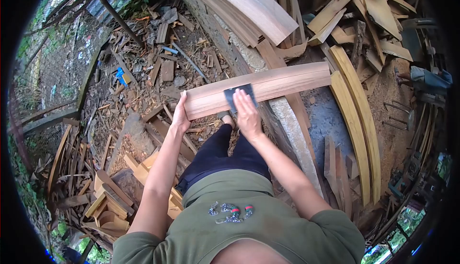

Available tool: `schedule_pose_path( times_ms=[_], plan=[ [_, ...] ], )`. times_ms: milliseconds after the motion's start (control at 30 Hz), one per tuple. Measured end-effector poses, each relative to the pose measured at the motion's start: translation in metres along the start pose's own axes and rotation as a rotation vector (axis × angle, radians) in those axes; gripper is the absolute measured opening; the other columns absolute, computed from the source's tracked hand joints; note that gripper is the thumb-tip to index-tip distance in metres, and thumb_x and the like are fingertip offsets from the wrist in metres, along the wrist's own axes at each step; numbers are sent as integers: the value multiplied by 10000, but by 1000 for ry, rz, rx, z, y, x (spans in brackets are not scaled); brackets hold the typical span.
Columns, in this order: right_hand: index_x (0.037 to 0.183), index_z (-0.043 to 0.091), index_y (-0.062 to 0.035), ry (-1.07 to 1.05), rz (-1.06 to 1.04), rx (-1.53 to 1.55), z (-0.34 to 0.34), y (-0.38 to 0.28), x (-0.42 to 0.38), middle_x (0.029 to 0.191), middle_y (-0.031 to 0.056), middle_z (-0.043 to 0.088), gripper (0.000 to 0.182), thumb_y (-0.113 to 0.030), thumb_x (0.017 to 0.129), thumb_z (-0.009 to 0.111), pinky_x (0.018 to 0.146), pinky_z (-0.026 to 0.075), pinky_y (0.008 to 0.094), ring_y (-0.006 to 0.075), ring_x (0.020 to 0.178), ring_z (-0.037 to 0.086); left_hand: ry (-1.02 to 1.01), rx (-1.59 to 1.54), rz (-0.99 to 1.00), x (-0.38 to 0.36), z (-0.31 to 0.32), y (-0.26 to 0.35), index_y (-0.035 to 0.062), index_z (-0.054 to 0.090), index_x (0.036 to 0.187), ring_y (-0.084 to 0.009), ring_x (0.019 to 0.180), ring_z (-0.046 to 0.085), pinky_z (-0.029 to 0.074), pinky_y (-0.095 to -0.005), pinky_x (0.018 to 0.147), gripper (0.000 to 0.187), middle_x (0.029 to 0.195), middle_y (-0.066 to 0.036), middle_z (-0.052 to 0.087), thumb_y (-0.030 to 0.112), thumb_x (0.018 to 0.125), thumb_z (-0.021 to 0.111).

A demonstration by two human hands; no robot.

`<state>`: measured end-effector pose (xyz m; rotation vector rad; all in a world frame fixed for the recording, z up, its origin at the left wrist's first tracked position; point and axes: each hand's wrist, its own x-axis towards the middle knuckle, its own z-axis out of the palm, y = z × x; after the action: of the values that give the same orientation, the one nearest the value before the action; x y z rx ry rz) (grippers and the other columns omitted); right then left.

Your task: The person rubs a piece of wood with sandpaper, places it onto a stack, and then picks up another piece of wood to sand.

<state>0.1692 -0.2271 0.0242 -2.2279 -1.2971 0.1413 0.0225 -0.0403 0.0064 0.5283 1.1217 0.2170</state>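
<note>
Outdoors, a person bends over a curved wooden board, one hand steadying it and the other pressing a dark sanding sheet to its face.

Scrap heap: offcuts (108, 197) lie piled at the far left by the person's leg; a backward step could well turn an ankle there.

Left hand: the left hand (180, 115) clamps the near end of the curved board (268, 87), thumb over the top edge and fingers wrapped under. If that hold slackens, I judge the board could pivot or slide off its rest.

Board: it lies across the top of a rough masonry wall (287, 120), slanting up to the right, with its left end hanging free in the hand. The narrow bearing looks the likeliest cause of a tip.

Right hand: the right hand (247, 113) lies flat, fingers together, pressing the sanding sheet (237, 94) onto the board's face. Hard pressure near an edge could run the sheet off and drag fingertips over raw wood, risking splinters.

Stacked arcs: more curved pieces (357, 120) lie on the ground at right, near the wall; a dropped board would land among them.
</note>
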Motion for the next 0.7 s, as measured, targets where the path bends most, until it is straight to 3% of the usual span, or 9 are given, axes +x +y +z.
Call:
schedule_pose_path(
  times_ms=[167,233,367,467,567,633,700],
  plan=[
    [1222,555,12,-123,-249,180,14,-30,-16,1307,166,535,455,31,772,493,1087,355,374,271,1247,491,-28,29,-63,9,-1,6,64,545,1229,-218,1056,592,449,-389,943,622,1181,-94,603,530,829,644],
    [1247,543,1,-107,-195,105,-3,3,-16,1327,165,520,478,48,776,482,1094,346,371,278,1265,474,2,97,-23,9,-4,5,63,527,1244,-215,1118,567,429,-377,983,656,1226,-95,588,568,834,612],
    [1292,498,26,125,251,-125,-31,88,-20,1384,178,461,494,90,804,457,1118,309,382,306,1297,431,32,107,-15,13,-3,4,57,528,1243,-213,1109,568,422,-372,984,664,1222,-100,588,569,830,619],
    [1289,499,28,198,373,-124,-12,75,-21,1384,184,459,477,90,819,441,1124,294,403,319,1310,410,85,163,17,6,11,14,53,536,1235,-208,1098,565,408,-367,983,677,1212,-88,587,579,819,630],
    [1254,539,4,9,55,0,-19,37,-23,1345,171,503,458,84,815,439,1110,328,386,288,1284,453,109,220,82,10,12,16,55,541,1231,-205,1096,559,407,-369,978,675,1203,-82,588,582,818,630],
    [1267,537,-18,-43,12,-92,-32,57,-23,1350,158,501,445,53,841,428,1100,343,379,281,1277,459,119,239,98,19,7,14,62,540,1237,-206,1101,550,396,-371,988,672,1207,-80,582,581,819,629],
    [1282,523,-16,65,132,-203,-42,98,-24,1363,158,487,453,61,847,420,1102,339,375,271,1285,451,90,243,110,21,2,11,71,555,1211,-193,1034,578,443,-367,910,655,1145,-72,607,595,824,614]
  ],
)
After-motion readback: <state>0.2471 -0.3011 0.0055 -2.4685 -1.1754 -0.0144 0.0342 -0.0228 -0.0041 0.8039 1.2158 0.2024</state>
